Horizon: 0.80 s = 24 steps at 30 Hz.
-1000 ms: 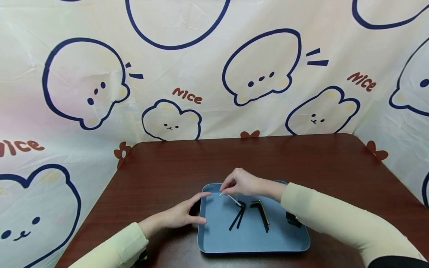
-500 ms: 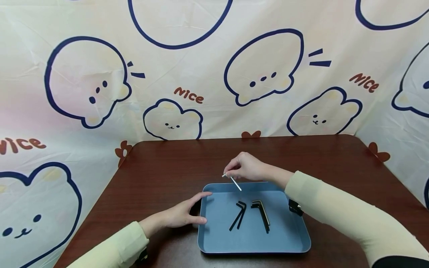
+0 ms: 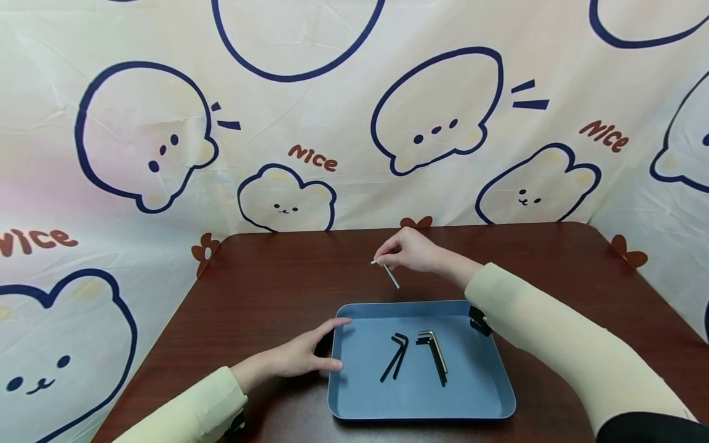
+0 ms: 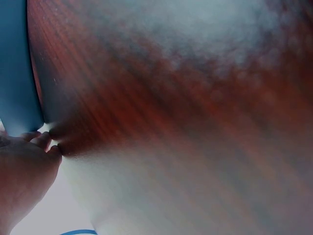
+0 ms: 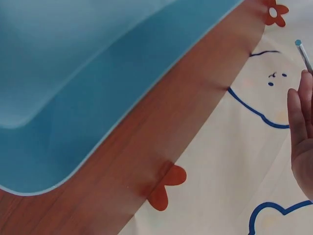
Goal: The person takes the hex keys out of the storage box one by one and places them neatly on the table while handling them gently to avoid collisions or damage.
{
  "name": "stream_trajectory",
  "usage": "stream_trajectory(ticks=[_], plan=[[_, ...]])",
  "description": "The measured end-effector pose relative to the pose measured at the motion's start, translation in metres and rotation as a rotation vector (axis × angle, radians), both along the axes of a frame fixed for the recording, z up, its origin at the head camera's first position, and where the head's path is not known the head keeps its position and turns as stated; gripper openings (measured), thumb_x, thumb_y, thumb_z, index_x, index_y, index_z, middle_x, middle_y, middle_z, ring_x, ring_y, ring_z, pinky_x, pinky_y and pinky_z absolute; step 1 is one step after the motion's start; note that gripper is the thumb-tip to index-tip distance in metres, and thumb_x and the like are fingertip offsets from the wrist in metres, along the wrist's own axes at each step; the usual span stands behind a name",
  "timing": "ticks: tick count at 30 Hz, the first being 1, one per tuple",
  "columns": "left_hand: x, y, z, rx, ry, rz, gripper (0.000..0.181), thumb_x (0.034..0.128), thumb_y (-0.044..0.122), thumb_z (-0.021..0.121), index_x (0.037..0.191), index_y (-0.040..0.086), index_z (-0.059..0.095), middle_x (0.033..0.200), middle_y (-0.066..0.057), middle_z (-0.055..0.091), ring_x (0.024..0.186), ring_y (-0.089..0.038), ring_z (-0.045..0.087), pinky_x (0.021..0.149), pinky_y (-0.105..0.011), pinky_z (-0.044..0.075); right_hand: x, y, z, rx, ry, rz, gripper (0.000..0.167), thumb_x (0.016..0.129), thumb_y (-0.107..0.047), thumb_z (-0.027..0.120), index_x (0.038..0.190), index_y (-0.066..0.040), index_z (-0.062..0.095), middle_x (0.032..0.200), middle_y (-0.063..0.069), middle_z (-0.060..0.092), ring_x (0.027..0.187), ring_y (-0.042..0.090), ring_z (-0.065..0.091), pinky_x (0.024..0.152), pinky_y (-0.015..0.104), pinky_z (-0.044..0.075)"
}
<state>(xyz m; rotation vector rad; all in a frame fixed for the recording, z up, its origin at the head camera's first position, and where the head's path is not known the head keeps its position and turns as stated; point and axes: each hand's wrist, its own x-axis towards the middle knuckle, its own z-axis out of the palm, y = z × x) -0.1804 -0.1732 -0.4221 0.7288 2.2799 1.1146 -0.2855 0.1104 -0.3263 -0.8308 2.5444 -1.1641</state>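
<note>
My right hand [image 3: 416, 251] pinches a silver hex key [image 3: 391, 275] above the table behind the tray. The key's long arm slants down to the right, while its short end shows left of the fingertips. In the right wrist view, the tip of the hex key [image 5: 304, 54] sticks out beyond the fingers. My left hand [image 3: 296, 353] rests at the left rim of the blue tray [image 3: 471, 400], thumb and index finger spread and fairly straight. Two black hex keys [image 3: 396, 358] lie crossed in the tray. Right of them lie more black hex keys [image 3: 435, 363] beside a brass-coloured hex key [image 3: 440, 352].
The dark brown wooden table [image 3: 277, 277] extends behind and to both sides of the tray. A pale curtain [image 3: 354, 123] printed with bears stands along the table's back and side edges.
My right hand has lifted the silver hex key out of the tray and carried it back past the far rim. The left hand has stayed at the tray's left edge.
</note>
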Motion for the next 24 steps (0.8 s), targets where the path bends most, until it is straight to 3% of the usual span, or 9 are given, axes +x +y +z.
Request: stream_trajectory(ticks=[13,19,24], plan=[[0.000,0.000,0.000,-0.017,-0.006,0.009,0.074,0.0896,0.032,0.072,0.150,0.032,0.030,0.152,-0.010,0.030,0.134,-0.029,0.032,0.106,-0.059,0.025,-0.024,0.004,0.001,0.025,-0.005,-0.098,0.013,0.092,-0.015,0.069,0.099,-0.007,0.077,0.088,0.007,0.072,0.083,0.025,0.061,0.060,0.030,0.038],[0.000,0.000,-0.001,-0.013,0.001,0.007,0.073,0.0899,0.031,0.072,0.150,0.032,0.030,0.152,-0.010,0.030,0.136,-0.029,0.031,0.106,-0.059,0.024,-0.032,0.003,-0.006,0.005,-0.020,-0.104,0.013,0.092,-0.013,0.069,0.100,-0.005,0.076,0.094,0.013,0.071,0.081,0.021,0.064,0.072,0.036,0.050],[-0.001,-0.001,-0.001,-0.014,0.003,0.005,0.073,0.0899,0.031,0.072,0.150,0.032,0.030,0.152,-0.010,0.031,0.135,-0.028,0.032,0.106,-0.059,0.025,-0.035,0.001,-0.013,-0.010,-0.039,-0.091,0.017,0.093,-0.011,0.068,0.103,0.002,0.074,0.096,0.017,0.070,0.083,0.025,0.066,0.081,0.040,0.051]])
